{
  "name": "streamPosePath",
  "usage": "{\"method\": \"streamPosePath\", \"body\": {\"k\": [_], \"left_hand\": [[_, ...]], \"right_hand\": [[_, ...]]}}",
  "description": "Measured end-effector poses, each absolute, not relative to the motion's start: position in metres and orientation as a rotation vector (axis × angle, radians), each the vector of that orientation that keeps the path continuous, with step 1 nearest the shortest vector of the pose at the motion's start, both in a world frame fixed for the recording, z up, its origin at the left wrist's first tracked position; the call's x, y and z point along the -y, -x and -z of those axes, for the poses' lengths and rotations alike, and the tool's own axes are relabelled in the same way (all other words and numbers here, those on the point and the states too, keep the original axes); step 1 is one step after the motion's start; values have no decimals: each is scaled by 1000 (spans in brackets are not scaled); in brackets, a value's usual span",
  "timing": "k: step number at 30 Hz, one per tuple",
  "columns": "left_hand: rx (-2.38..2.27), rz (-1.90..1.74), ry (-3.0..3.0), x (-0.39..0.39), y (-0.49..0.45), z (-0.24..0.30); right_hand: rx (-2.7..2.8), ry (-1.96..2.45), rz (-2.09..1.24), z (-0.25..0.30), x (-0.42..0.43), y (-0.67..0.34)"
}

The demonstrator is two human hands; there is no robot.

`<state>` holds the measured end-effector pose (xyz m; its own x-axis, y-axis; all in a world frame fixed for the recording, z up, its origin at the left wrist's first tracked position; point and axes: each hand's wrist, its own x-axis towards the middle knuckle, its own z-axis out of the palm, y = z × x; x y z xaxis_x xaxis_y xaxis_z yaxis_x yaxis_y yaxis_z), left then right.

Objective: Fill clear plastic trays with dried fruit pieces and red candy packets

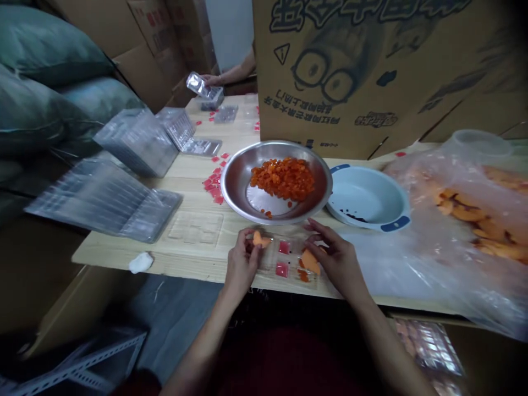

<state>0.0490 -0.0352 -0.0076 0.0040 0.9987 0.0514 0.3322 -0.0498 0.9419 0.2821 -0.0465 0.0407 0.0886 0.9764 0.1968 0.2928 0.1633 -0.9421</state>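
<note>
My left hand (pixel 242 262) is closed, pinching a small, flat orange piece (pixel 260 240) at the left side of a clear plastic tray (pixel 269 264). A larger flat orange piece (pixel 310 262) lies under the curled fingers of my right hand (pixel 336 258), which grips its edge over the right side of the tray. Between the hands, two small red square packets (pixel 282 269) sit in the tray, one behind the other. Small glossy orange bits (pixel 303 275) show below the right piece. Just beyond stands a steel bowl (pixel 235 190) with a heap of orange bits (pixel 284 177).
A blue basin (pixel 367 198) with dark specks stands right of the bowl, beside a plastic bag (pixel 429 220) of orange pieces. Stacked clear trays (pixel 103 201) and scattered red packets (pixel 214 184) are left. Behind rises a large carton (pixel 355 77); another person's hand (pixel 212 80) holds a tray.
</note>
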Motion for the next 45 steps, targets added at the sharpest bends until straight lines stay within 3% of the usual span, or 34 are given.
{"method": "streamPosePath", "body": {"k": [7,13,17,23,28,34,37,40,45], "left_hand": [[-1664,-966,-1983,31,-58,20],[-1114,-1031,-1325,64,-68,-12],[-1115,-1063,-1104,74,-59,-10],[-1422,-1311,-1807,65,-28,9],[-1359,-932,-2404,50,-33,31],[-1428,-648,-2391,71,-31,8],[-1469,-847,-2209,61,4,-6],[-1862,-1084,-1900,19,74,-14],[-2318,-895,-1509,-67,195,-15]], "right_hand": [[1308,1283,-907,-32,51,-273],[1329,1095,-1032,-19,47,-230],[1459,1119,-1058,-16,44,-216],[1541,1148,-851,-13,46,-228],[1832,1177,-700,4,44,-226],[2114,1250,-442,28,39,-218],[2136,1242,-356,32,38,-221],[2141,1214,-337,31,39,-230],[2069,1073,-330,35,43,-245]]}}
